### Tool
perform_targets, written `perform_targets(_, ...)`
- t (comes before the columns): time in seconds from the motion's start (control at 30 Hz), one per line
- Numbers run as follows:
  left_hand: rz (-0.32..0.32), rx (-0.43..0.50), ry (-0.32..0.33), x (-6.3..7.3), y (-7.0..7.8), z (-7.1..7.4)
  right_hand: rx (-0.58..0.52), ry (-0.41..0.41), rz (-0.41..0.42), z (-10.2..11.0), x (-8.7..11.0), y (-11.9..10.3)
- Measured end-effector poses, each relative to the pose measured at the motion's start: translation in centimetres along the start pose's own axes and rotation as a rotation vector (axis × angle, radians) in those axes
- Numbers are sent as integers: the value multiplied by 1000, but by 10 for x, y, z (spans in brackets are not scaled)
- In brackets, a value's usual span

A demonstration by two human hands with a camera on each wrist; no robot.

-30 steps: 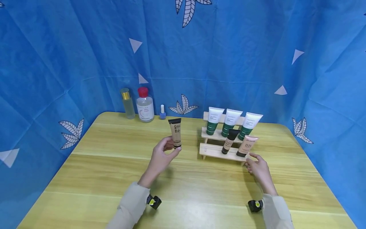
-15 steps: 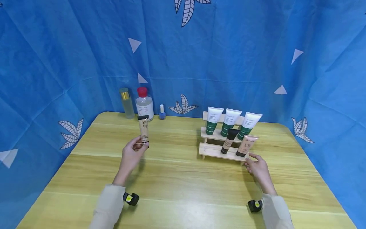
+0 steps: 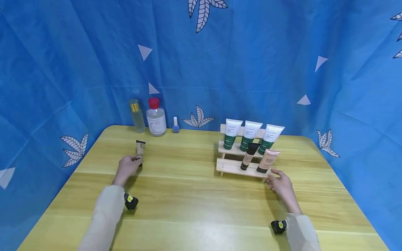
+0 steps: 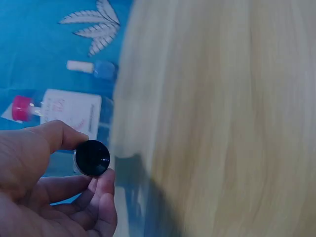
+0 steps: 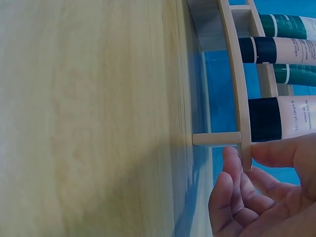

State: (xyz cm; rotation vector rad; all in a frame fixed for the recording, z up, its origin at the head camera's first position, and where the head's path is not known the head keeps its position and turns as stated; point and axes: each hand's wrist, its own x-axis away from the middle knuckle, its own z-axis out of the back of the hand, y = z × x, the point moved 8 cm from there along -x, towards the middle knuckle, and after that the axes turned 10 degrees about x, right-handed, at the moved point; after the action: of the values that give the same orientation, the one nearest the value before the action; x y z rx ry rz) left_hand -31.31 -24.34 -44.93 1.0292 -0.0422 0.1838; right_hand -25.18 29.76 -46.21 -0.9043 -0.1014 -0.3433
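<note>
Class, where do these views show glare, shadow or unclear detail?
Head view: pale glare on the tabletop near the bottom edge, small print on the BB tube unreadable; left wrist view: a shadow beside the left hand, a glint on the held tube's black cap; right wrist view: a broad, soft-edged shadow across the tabletop near the right hand.

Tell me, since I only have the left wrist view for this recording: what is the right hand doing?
Observer: The right hand pinches the right end of a wooden rack's lower shelf.

Reviewer: Does anything stand on that rack?

Observer: Yes, five tubes: three on the upper shelf, two on the lower.

Reviewer: I see just a round black end in the left hand. What does the rest look like?

Observer: The head view shows a beige tube with dark lettering, too small to read.
</note>
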Motion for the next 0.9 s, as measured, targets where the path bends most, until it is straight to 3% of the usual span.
perform_targets(0.3,48,-69,-75,-9,-11,0,0,12,12,-1,-2,2)
perform_targets(0.53,65,-110,-121,-11,-10,3,1,21,15,-1,-1,1)
perform_targets(0.67,52,-109,-109,-12,-13,5,3,18,20,-1,0,1)
perform_targets(0.9,-15,-66,-11,-11,-15,6,21,21,12,-1,0,1)
